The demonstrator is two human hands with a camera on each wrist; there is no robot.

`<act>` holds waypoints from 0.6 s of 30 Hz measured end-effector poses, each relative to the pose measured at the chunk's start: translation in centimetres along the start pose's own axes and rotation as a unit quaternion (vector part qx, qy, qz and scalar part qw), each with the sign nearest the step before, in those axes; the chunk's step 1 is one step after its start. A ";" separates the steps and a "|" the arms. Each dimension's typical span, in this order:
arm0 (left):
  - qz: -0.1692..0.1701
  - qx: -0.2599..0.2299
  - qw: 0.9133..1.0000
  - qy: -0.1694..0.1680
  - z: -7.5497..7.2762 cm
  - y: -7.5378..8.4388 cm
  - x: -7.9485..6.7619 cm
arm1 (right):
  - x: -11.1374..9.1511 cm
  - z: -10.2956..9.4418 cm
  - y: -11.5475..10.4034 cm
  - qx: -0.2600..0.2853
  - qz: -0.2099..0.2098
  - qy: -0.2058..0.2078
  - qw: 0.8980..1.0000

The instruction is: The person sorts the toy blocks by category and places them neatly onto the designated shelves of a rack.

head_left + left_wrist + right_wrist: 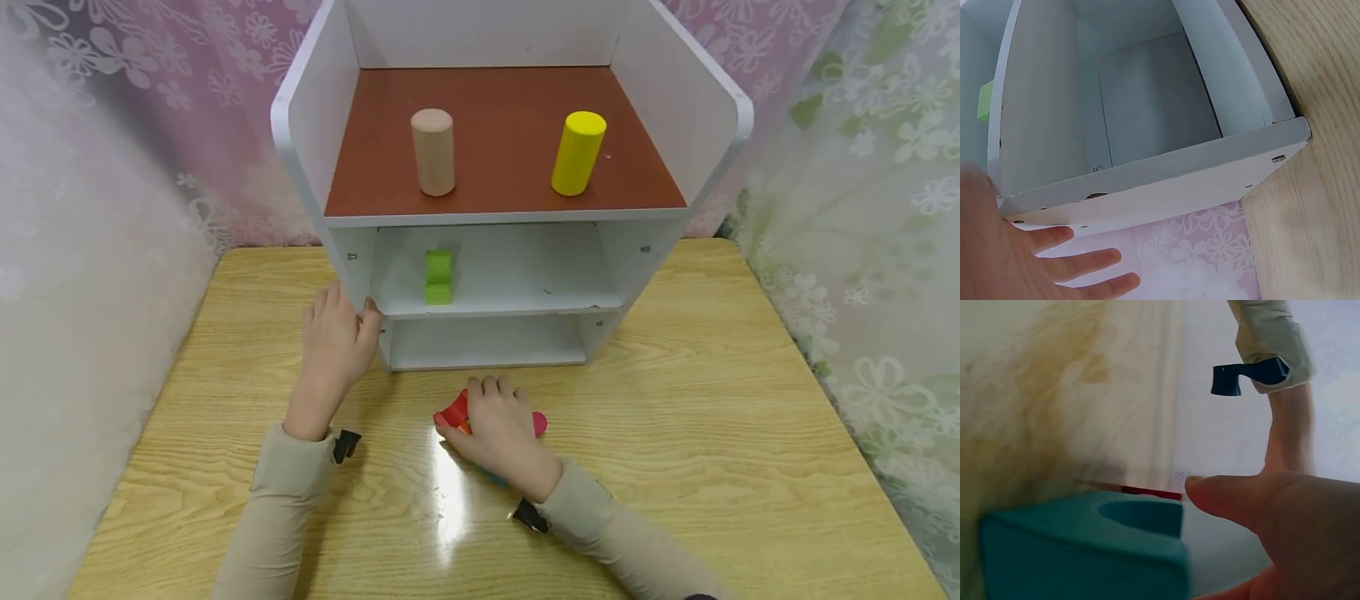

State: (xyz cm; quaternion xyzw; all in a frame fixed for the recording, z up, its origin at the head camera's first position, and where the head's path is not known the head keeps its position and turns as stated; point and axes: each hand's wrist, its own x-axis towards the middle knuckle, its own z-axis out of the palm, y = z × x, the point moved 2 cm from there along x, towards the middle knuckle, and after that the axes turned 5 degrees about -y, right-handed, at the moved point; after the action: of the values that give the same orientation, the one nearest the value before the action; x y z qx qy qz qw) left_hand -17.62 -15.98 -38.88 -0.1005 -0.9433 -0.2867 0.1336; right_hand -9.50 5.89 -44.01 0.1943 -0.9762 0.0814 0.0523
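My left hand is at the left side of a white shelf unit. Its thumb lies at the front edge, and its straight fingers extend along the outer side. On the table before the unit, my right hand reaches over a small group of coloured blocks. A red curved block shows by its thumb, with a bit of orange beside it and a pink rounded piece past the other side. Close to the right wrist camera is a teal block with a rounded hollow. I cannot tell whether the fingers grip a block.
A beige cylinder and a yellow cylinder stand on the unit's brown top. A green block sits on the middle shelf. The wooden table extends around the unit, with floral curtains behind and beside it.
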 end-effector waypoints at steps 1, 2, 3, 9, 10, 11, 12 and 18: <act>0.000 -0.001 1.000 0.000 0.0 0.0 0.0 | 0.0 0.2 0.0 -0.002 0.002 -0.002 1.000; 0.001 -0.001 1.000 0.001 0.0 0.0 0.1 | 0.0 0.3 0.0 -0.004 0.004 -0.004 1.000; 0.001 -0.001 1.000 0.002 0.0 0.0 0.1 | 0.1 0.5 0.0 -0.006 0.005 -0.007 1.000; 0.004 -0.002 1.000 0.006 0.0 0.1 0.1 | 0.0 1.2 -0.2 -0.003 0.002 -0.005 1.000; 0.004 -0.002 1.000 0.006 0.0 0.1 0.1 | 0.0 1.3 -0.2 0.002 0.001 -0.001 1.000; 0.004 -0.002 1.000 0.005 0.0 0.1 0.1 | 0.0 1.4 -0.2 0.007 0.001 0.004 1.000; 0.004 -0.002 1.000 0.004 0.0 0.0 0.1 | 0.0 1.5 -0.2 0.011 0.000 0.009 1.000; 0.005 -0.001 1.000 0.003 0.1 0.0 0.0 | 0.1 1.6 -0.1 0.033 -0.008 0.036 0.999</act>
State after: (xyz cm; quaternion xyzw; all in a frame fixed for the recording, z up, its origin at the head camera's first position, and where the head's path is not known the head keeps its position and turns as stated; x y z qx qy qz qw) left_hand -17.66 -15.97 -38.93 -0.1047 -0.9421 -0.2870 0.1381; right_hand -9.71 5.46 -45.54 0.2003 -0.9689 0.1202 0.0817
